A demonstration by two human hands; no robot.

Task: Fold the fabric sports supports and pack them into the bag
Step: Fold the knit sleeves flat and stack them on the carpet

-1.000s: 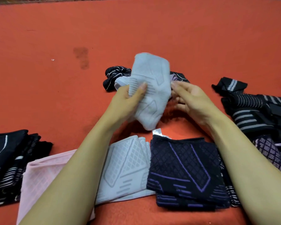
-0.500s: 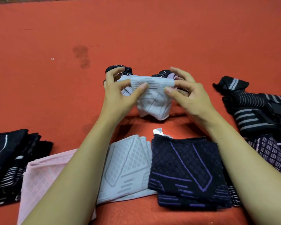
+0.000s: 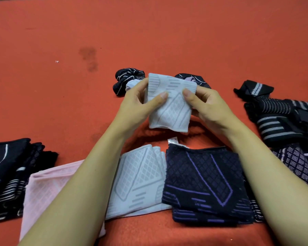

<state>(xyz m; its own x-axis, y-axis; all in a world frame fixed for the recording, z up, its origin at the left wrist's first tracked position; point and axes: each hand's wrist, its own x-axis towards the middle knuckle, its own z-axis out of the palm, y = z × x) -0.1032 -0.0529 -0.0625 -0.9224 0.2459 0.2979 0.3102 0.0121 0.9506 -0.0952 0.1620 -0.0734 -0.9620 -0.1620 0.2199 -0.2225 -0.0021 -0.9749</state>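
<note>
Both hands are up at the centre of the view, clamped on one pale grey support (image 3: 170, 105) that hangs clear of the orange desk (image 3: 185, 36). The left hand (image 3: 140, 105) pinches its upper left edge, thumb in front; the right hand (image 3: 204, 103) pinches the upper right edge the same way, so the ribbed cuff is stretched between them and the rest drops down.

The knit looks light, soft and stretchy, with no stiffness of its own, so it will likely sag and curl wherever it is not held. A grip at the two cuff corners, as here, seems the best way to keep the edges square for a fold. It should not slip; the raised pattern gives some bite.

At 6 o'clock lie folded pieces: a pink one (image 3: 43, 189), a grey one (image 3: 140, 180) and a dark purple-lined stack (image 3: 203, 185). A black stack (image 3: 9, 171) sits at 8 o'clock. Unfolded dark supports (image 3: 281, 114) lie heaped at 3 o'clock, more crumpled ones (image 3: 126, 77) at 12. No bag is in sight.
</note>
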